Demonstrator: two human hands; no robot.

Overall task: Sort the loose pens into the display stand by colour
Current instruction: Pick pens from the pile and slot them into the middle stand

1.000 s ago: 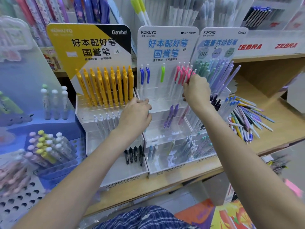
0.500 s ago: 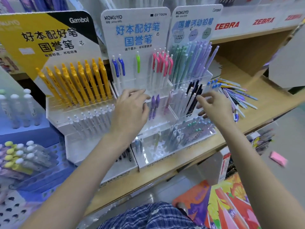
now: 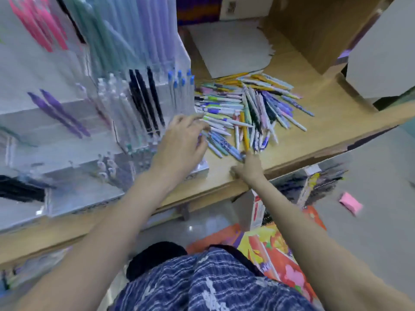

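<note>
Wooden shelf (image 3: 336,122): long, light brown, bearing stand and pens; front edge running from lower left up to the right.
Clear display stand (image 3: 67,158): tiered acrylic, at the left of the shelf; pink, green and lilac pens upright in the rear tier, purple, clear, black and blue-capped ones in the tiers in front. Blurred throughout.
White card sheet (image 3: 229,50): flat on the shelf behind the pile.
Loose pens (image 3: 251,108): fanned heap of mixed colours, yellow, blue, lilac, white, green, lying on the shelf just right of the stand.
Printed orange and yellow sheets (image 3: 280,250): on the floor below the shelf.
Left hand (image 3: 182,140): over the near left edge of the heap, fingers extended and slightly spread, tips at the pens; no pen visibly gripped, though motion blur obscures the fingertips.
Right hand (image 3: 249,167): at the shelf's front edge, fingers reaching towards the near ends of the pens; whether grasping one cannot be told, blurred.
Pink block (image 3: 350,203): small, on the grey floor at far right.
</note>
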